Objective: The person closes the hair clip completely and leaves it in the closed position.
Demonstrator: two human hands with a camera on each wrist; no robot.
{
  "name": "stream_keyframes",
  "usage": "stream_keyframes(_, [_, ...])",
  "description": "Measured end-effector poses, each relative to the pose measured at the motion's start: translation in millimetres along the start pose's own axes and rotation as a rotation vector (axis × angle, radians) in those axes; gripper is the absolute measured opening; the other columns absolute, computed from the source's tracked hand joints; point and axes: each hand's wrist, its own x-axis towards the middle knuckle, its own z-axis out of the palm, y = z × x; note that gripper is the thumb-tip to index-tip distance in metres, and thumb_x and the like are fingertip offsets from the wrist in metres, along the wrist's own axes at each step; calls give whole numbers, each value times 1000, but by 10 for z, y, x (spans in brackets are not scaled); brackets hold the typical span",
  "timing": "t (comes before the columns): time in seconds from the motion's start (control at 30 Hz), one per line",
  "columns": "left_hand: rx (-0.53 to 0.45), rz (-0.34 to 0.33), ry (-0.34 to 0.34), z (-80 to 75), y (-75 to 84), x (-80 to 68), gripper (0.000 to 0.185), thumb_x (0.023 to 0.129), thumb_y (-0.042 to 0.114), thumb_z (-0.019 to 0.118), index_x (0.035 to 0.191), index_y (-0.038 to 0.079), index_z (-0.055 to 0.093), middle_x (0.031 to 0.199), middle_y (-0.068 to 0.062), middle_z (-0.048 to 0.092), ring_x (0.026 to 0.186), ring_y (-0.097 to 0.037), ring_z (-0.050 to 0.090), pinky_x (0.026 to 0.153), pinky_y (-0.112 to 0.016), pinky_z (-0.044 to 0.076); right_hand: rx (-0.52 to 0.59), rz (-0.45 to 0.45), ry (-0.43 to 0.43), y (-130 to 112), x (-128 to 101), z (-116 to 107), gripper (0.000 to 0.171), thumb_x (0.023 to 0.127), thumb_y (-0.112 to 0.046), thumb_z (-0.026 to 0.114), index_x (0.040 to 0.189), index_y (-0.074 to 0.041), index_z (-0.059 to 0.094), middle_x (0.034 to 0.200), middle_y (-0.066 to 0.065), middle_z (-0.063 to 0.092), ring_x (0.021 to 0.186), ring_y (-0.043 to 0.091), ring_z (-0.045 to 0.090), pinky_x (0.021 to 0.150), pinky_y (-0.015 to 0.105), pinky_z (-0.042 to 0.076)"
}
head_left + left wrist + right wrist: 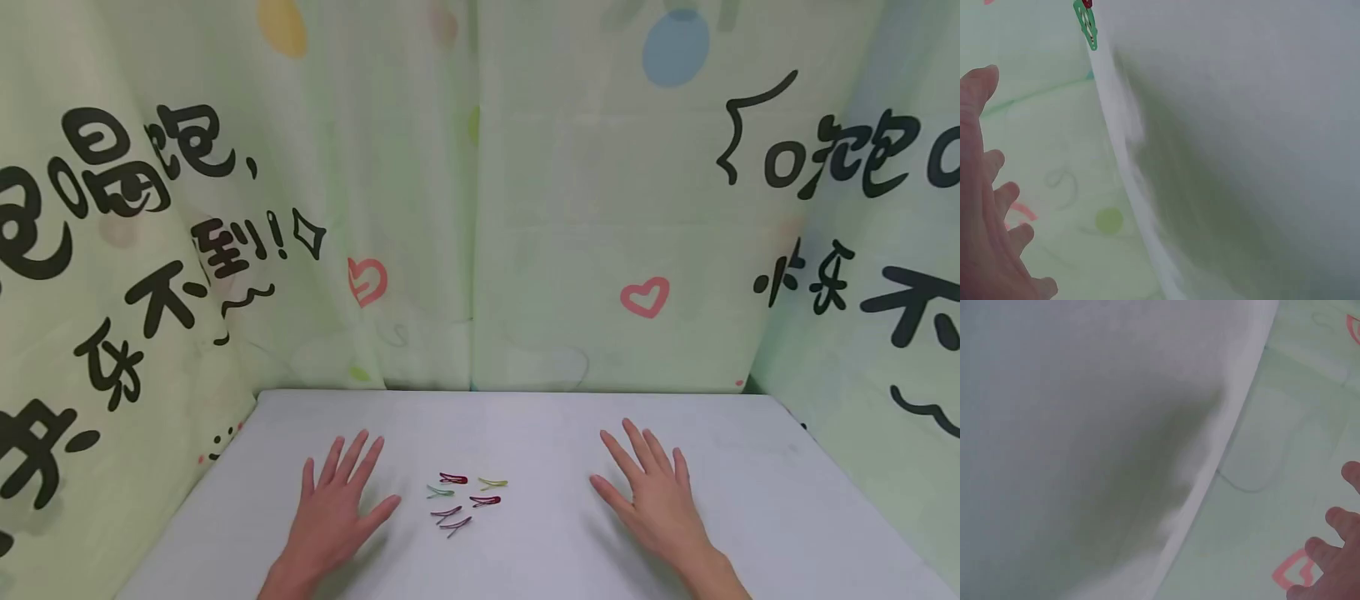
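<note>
Several small snap hair clips lie in a loose group on the white table between the two hands. At the back are a red hair clip [454, 479] and a yellow hair clip [492, 483]. A green hair clip [442, 492] lies nearest the left hand; its open frame shows in the left wrist view. Toward the front are a dark red hair clip [487, 501] and two dark purplish ones. My left hand [332, 515] is held over the table left of the clips, fingers spread, holding nothing. My right hand [660, 507] is likewise spread and holds nothing, farther off to their right.
The white tabletop [555, 450] ends at a straight back edge. Pale green curtains [420, 192] with black lettering, hearts and coloured dots hang behind it and along both sides. Each hand casts a soft shadow on the table.
</note>
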Motion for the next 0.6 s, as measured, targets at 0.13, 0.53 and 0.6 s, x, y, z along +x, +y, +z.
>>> stream_keyframes(0.13, [-23,23,9,43,45,53,76,90,52,69,154,18,44,158,-5,39,146,-38,27,108,-71,16,8,-9,-1,-50,43,46,60,95,-42,67,146,-13,54,155,18,39,139,46,32,105,70,16])
stream_keyframes(0.53, [-86,64,-43,130,111,184,59,89,38,74,143,18,58,146,-6,53,137,-38,42,104,-73,24,109,-83,98,-137,117,163,56,90,-27,75,140,-8,58,145,20,49,126,44,48,102,64,29])
stream_keyframes(0.6, [-108,70,-56,136,126,209,56,89,34,75,140,18,60,141,-7,56,134,-38,45,103,-73,26,131,-108,125,-142,132,179,55,88,-22,77,138,-6,59,142,22,52,122,45,51,98,63,34])
